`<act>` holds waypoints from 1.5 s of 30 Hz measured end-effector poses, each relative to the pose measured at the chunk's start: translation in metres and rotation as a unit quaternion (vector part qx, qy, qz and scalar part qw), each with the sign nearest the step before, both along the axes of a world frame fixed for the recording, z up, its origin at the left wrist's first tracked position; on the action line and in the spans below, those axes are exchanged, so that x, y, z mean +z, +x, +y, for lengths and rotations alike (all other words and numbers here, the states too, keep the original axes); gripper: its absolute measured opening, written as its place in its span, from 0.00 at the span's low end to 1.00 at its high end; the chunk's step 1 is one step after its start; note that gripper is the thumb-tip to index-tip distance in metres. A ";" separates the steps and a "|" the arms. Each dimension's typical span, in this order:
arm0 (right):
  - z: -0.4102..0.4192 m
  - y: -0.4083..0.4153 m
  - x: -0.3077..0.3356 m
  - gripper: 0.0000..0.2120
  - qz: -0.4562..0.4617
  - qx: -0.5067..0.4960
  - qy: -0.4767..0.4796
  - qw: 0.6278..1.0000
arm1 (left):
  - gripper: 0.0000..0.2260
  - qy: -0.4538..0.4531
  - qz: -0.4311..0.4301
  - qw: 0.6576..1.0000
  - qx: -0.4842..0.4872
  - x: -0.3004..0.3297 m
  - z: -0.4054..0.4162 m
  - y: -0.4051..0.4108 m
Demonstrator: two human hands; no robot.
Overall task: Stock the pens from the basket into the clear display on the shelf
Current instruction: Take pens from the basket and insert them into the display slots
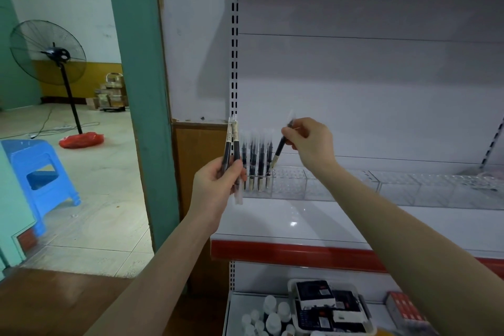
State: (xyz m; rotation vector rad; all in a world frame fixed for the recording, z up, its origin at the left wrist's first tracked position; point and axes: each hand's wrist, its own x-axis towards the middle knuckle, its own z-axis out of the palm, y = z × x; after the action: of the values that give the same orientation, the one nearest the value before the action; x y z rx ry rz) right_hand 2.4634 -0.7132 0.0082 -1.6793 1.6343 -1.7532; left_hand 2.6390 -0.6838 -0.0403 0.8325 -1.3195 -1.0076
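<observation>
My left hand (218, 180) grips a small bundle of black pens (231, 144) with clear caps, held upright just left of the display. My right hand (311, 142) pinches a single black pen (278, 149) near its top; the pen tilts, its pale lower tip just above the clear display (327, 183). That display is a long clear tray with rows of holes, standing at the back of the white shelf (300, 218). Several pens (257, 161) stand upright in its left end. No basket of pens can be made out.
The shelf has a red front strip (286, 252). Below it, a lower shelf holds white bottles (270, 314), a clear bin of dark boxes (327, 305) and a red box (403, 305). A teal door frame (136, 90), blue stool (41, 172) and standing fan (49, 52) lie to the left.
</observation>
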 end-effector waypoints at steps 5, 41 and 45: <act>-0.012 0.008 -0.001 0.09 0.085 -0.002 0.020 0.996 | 0.05 0.007 0.013 1.000 -0.006 0.002 0.002 0.003; 0.036 0.042 -0.019 0.06 -0.108 0.148 0.083 0.980 | 0.06 0.026 0.011 0.998 -0.053 -0.006 0.010 -0.004; 0.033 0.036 -0.015 0.05 -0.185 0.139 0.065 0.971 | 0.06 0.037 0.020 0.997 -0.069 -0.007 0.014 -0.005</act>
State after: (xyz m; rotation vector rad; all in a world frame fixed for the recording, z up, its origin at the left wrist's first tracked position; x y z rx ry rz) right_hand 2.4996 -0.6806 -0.0066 -1.3468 1.2533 -1.6568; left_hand 2.6342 -0.6697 -0.0470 0.7803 -1.3250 -1.1815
